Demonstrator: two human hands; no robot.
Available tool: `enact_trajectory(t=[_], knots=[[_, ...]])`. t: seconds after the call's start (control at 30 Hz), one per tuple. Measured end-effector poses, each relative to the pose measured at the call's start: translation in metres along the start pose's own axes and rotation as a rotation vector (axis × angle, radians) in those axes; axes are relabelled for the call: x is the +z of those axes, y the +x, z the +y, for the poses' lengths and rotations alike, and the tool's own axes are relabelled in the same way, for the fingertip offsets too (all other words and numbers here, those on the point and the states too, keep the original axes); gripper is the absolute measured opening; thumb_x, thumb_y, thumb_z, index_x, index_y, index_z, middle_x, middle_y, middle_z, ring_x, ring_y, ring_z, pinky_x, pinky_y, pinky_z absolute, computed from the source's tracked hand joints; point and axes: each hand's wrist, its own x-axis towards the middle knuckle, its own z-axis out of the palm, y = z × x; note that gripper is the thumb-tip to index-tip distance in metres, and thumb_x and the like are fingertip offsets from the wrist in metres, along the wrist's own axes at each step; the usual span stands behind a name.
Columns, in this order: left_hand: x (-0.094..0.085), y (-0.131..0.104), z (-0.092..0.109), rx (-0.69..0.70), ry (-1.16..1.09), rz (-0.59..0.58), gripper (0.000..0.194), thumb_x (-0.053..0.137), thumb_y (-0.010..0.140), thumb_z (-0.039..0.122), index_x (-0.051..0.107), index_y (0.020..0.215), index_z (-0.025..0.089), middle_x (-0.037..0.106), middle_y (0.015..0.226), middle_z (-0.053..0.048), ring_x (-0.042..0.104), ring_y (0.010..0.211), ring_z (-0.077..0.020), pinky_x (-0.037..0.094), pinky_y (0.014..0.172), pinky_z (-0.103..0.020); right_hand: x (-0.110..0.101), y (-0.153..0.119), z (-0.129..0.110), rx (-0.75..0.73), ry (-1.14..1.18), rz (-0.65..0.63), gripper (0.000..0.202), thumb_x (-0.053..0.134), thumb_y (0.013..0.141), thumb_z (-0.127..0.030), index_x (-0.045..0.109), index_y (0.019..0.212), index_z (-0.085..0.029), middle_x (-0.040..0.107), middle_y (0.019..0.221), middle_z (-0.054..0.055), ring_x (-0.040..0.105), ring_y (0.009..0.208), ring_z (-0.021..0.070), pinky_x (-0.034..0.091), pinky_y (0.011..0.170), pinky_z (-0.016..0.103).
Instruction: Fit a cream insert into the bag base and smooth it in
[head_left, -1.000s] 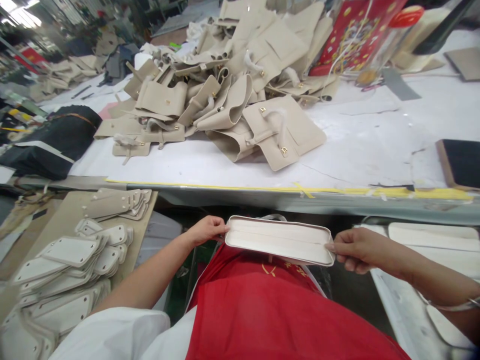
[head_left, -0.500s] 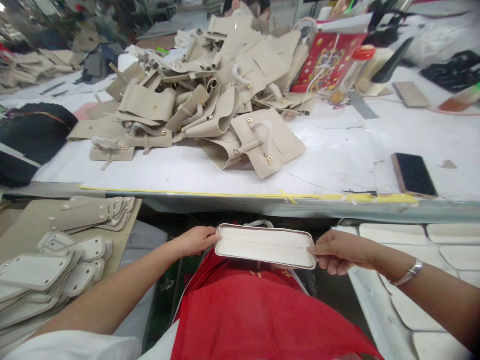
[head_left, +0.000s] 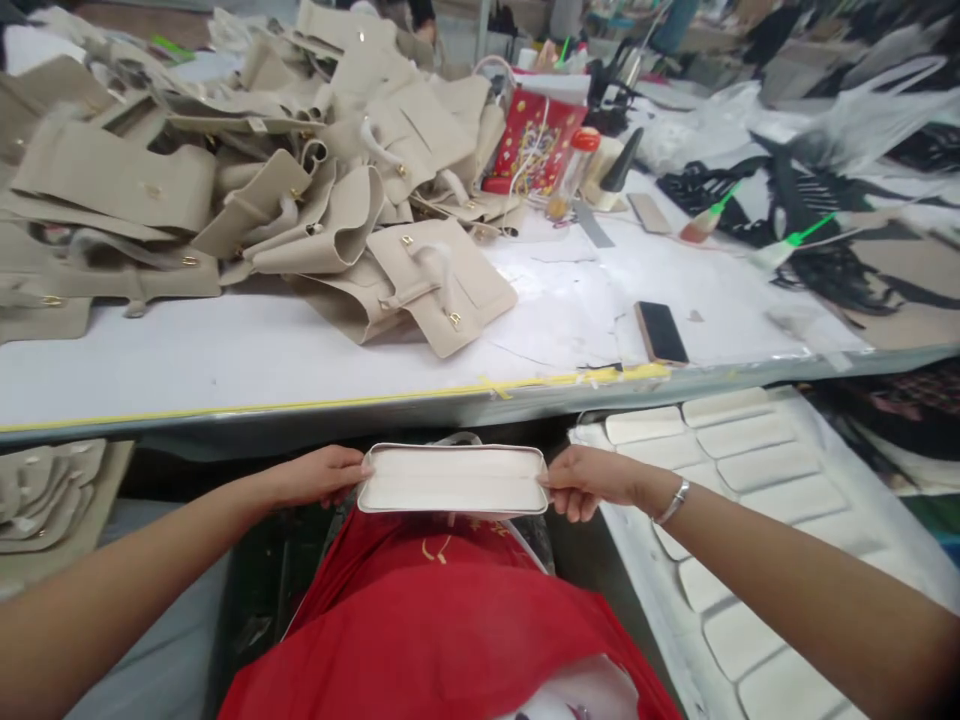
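Between my two hands, above the red apron (head_left: pixel 450 620), is a cream, shallow, rectangular bag piece (head_left: pixel 453 480) with rounded corners and a thin raised rim. My left hand (head_left: pixel 326 474) pinches its left end between thumb and fingers. At the opposite end, my right hand (head_left: pixel 589 482) grips the corner with thumb and forefinger, the other fingers curled below. The piece's hollow side faces me, roughly level, and its underside is hidden.
Beige bag pieces (head_left: pixel 442 280) with gold fittings are heaped on the white table (head_left: pixel 247 360). A phone (head_left: pixel 661 332) lies near its edge. To the right, a board (head_left: pixel 637 570) carries rows of cream pieces (head_left: pixel 757 435). Stacked beige parts (head_left: pixel 52 490) sit at left.
The view has swung to the right, bringing more of the right-hand board into sight. Both hands keep hold of the cream bag piece, which looks more level now.
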Motion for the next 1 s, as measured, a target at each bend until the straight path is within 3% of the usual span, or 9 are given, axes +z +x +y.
enact_trajectory(t=[0.27,0.37,0.43,0.5,0.57,0.63,0.73,0.87,1.0], knots=[[0.003,0.0,-0.001,-0.048,-0.103,0.035,0.055,0.044,0.068,0.074,0.044,0.07,0.019,0.044,0.056,0.004,0.043,0.046,-0.0108,0.036,0.043,-0.022,-0.003,0.0,-0.008,0.036,-0.006,-0.032,0.044,0.068,0.065,-0.054,0.062,0.066,-0.011,0.066,0.06,0.005,0.06,0.047,0.0095,0.046,0.038,0.015],[-0.009,-0.007,0.006,-0.034,0.04,0.04,0.049,0.047,0.07,0.068,0.046,0.07,0.018,0.048,0.059,0.002,0.048,0.051,-0.0131,0.038,0.047,-0.023,-0.001,-0.008,-0.011,0.003,-0.082,-0.008,0.046,0.065,0.067,-0.058,0.06,0.067,-0.012,0.065,0.06,0.004,0.059,0.048,0.0092,0.045,0.041,0.016],[-0.017,-0.007,0.019,0.051,0.226,0.164,0.041,0.055,0.069,0.058,0.052,0.077,0.017,0.057,0.071,-0.001,0.054,0.064,-0.0169,0.042,0.057,-0.026,-0.003,-0.014,-0.014,-0.072,-0.249,0.081,0.045,0.062,0.069,-0.058,0.059,0.066,-0.013,0.063,0.059,0.004,0.057,0.047,0.01,0.043,0.041,0.018],[-0.018,0.0,0.039,0.203,0.362,0.324,0.04,0.059,0.069,0.047,0.056,0.096,0.017,0.061,0.097,-0.006,0.057,0.086,-0.0218,0.044,0.075,-0.03,-0.006,-0.018,-0.018,-0.21,-0.453,0.267,0.043,0.062,0.071,-0.056,0.061,0.073,-0.013,0.064,0.063,0.004,0.058,0.051,0.0121,0.043,0.045,0.02],[-0.009,0.015,0.062,0.349,0.411,0.371,0.044,0.057,0.072,0.039,0.053,0.111,0.019,0.057,0.115,-0.008,0.054,0.103,-0.0238,0.04,0.089,-0.032,-0.007,-0.017,-0.023,-0.39,-0.6,0.483,0.039,0.064,0.071,-0.05,0.063,0.087,-0.014,0.066,0.075,0.006,0.06,0.063,0.0151,0.046,0.054,0.024],[0.006,0.033,0.084,0.434,0.426,0.301,0.042,0.056,0.072,0.032,0.055,0.111,0.018,0.059,0.113,-0.008,0.055,0.101,-0.0233,0.041,0.088,-0.031,-0.003,-0.013,-0.029,-0.58,-0.703,0.605,0.035,0.065,0.073,-0.041,0.062,0.097,-0.015,0.066,0.089,0.007,0.061,0.074,0.0166,0.046,0.066,0.026],[0.028,0.055,0.105,0.454,0.406,0.195,0.036,0.053,0.069,0.02,0.059,0.105,0.017,0.065,0.099,-0.006,0.059,0.087,-0.0205,0.043,0.077,-0.026,0.008,-0.003,-0.034,-0.771,-0.898,0.586,0.02,0.058,0.079,-0.027,0.063,0.095,-0.015,0.064,0.092,0.007,0.059,0.081,0.0171,0.043,0.073,0.027],[0.036,0.063,0.107,0.479,0.38,0.181,0.032,0.051,0.07,0.018,0.063,0.099,0.019,0.068,0.091,-0.002,0.06,0.081,-0.0181,0.042,0.072,-0.023,0.017,0.005,-0.032,-0.833,-1.091,0.549,0.017,0.05,0.085,-0.024,0.063,0.096,-0.017,0.063,0.086,0.006,0.057,0.08,0.0174,0.04,0.069,0.026],[0.032,0.061,0.104,0.536,0.38,0.137,0.033,0.049,0.072,0.018,0.068,0.1,0.021,0.069,0.095,0.0,0.061,0.084,-0.0171,0.041,0.076,-0.021,0.012,0.009,-0.022,-0.912,-1.06,0.546,0.022,0.046,0.089,-0.026,0.061,0.101,-0.017,0.063,0.087,0.006,0.057,0.08,0.0168,0.041,0.07,0.025]])
